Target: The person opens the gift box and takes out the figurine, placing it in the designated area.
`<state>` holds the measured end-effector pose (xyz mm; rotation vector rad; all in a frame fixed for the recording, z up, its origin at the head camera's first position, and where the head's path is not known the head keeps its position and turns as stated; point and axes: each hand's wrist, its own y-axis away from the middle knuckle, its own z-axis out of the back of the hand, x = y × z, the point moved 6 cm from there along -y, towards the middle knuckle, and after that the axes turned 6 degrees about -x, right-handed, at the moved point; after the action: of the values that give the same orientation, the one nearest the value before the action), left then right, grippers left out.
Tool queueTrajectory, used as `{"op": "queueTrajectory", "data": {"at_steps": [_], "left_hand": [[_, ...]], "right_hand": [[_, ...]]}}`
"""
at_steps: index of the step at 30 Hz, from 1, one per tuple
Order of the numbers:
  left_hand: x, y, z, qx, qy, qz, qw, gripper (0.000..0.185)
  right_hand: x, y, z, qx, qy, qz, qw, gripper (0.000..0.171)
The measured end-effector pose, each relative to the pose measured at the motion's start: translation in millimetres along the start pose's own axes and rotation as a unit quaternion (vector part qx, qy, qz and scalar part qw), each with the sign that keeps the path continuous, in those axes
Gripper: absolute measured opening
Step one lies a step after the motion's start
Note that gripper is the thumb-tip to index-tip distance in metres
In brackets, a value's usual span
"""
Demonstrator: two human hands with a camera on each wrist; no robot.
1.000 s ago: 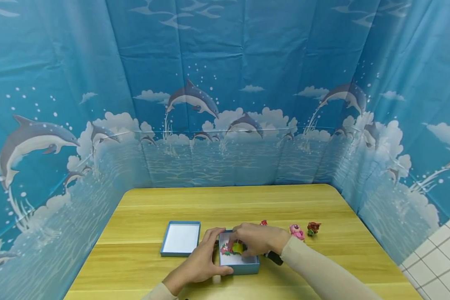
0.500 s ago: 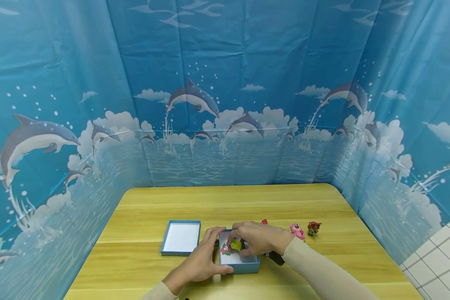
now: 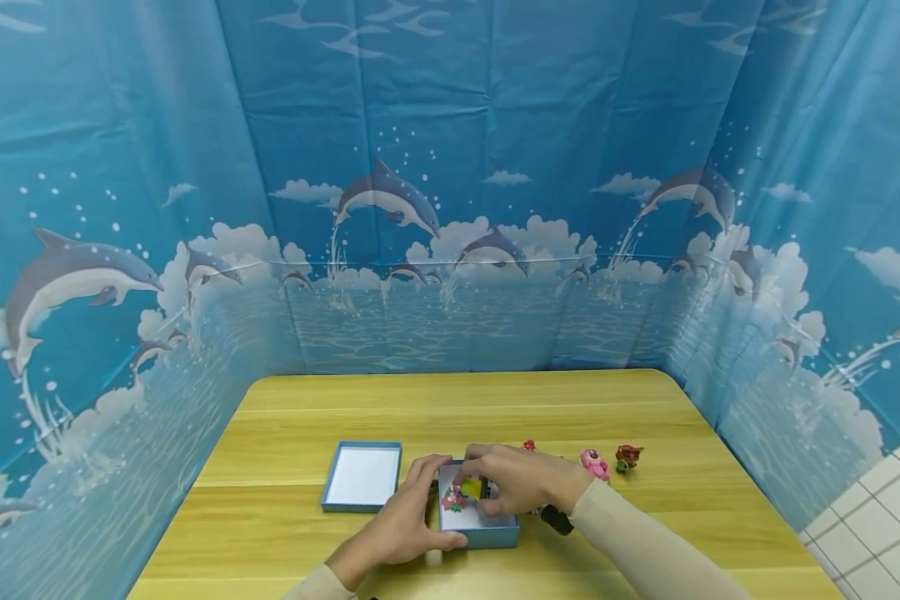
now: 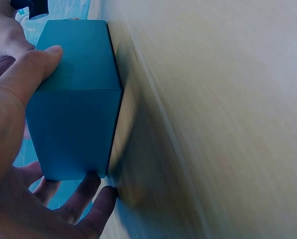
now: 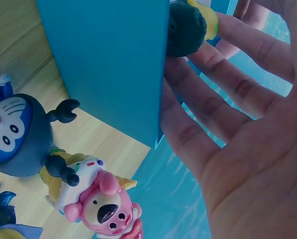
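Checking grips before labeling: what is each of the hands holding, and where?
Left hand grips the blue box by its near-left corner walls; right hand pinches a yellow-green figurine over the box, exact hold hidden.

A wooden table [image 3: 585, 400] carries a blue box [image 3: 480, 528], its lid [image 3: 362, 477], and small figurines [image 3: 594, 463].

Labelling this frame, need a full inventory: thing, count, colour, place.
open box: 1, blue, white inside, table centre front
box lid: 1, blue, white inside, left of the box
yellow-green figurine: 1, over the box, in the right hand's grip
small pink-green figurine: 1, inside the box
pink figurine: 1, table, right of the box
brown figurine: 1, beside the pink one
table: 1, light wood
dolphin backdrop: 1, blue, behind and beside
left hand: 1, holds the box
right hand: 1, pinches the yellow-green figurine
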<state>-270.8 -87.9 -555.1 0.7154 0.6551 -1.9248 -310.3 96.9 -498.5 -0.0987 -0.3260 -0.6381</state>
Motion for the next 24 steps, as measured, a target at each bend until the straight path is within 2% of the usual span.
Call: {"op": "queueTrajectory", "data": {"at_steps": [24], "left_hand": [[-0.1,-0.4,0.5,-0.003,-0.001,0.001,1.0,0.118]], "right_hand": [[-6.2,9.8,1.6,-0.044,-0.057,0.032,0.997,0.034]]}}
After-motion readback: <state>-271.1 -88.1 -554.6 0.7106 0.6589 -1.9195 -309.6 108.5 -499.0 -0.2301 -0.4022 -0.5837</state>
